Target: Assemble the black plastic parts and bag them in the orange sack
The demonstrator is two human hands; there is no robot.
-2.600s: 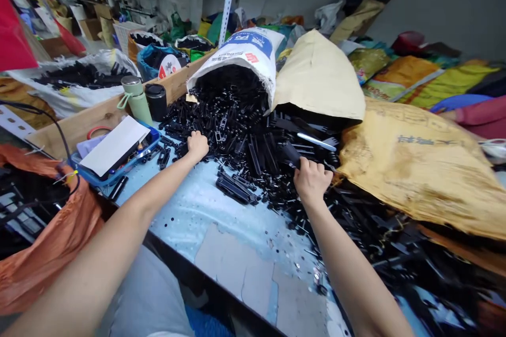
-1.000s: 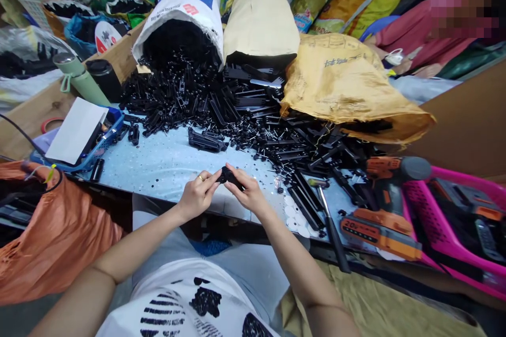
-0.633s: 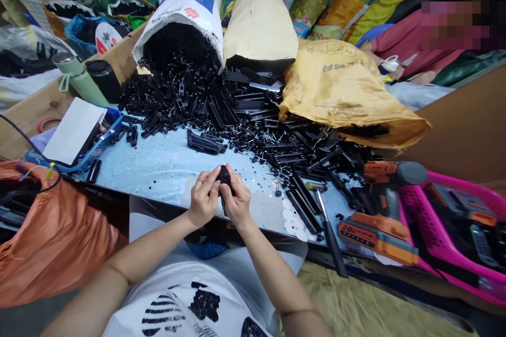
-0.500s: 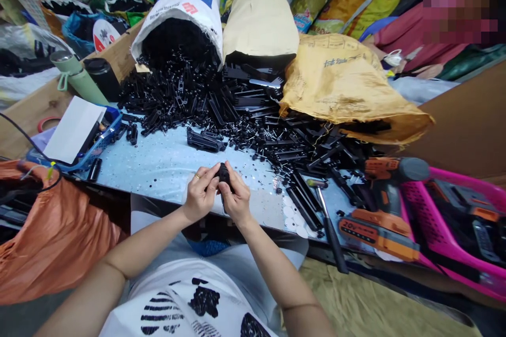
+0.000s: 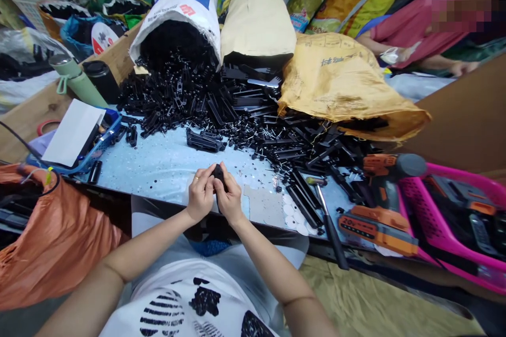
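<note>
My left hand [image 5: 200,196] and my right hand [image 5: 229,198] are pressed together over the near edge of the light blue table [image 5: 166,164]. Both pinch one small black plastic part [image 5: 218,175] between their fingertips. A ring shows on a left finger. Beyond the hands lies a big heap of black plastic parts [image 5: 221,108], spilling from a white sack [image 5: 185,5], a tan sack [image 5: 256,16] and a yellow sack [image 5: 340,81]. A short stack of assembled black pieces [image 5: 205,140] lies just beyond my hands.
An orange cordless drill [image 5: 377,205] and a hammer [image 5: 328,218] lie to the right, beside a pink basket [image 5: 446,221]. A blue tray with a white card [image 5: 73,134], a green bottle [image 5: 75,79] and a black cup [image 5: 97,80] stand left. Another person in pink [image 5: 411,26] works at far right.
Earlier both hands reached into the heap; they have since drawn back to the table's near edge and closed together on the small black part, fingers working it tighter.
</note>
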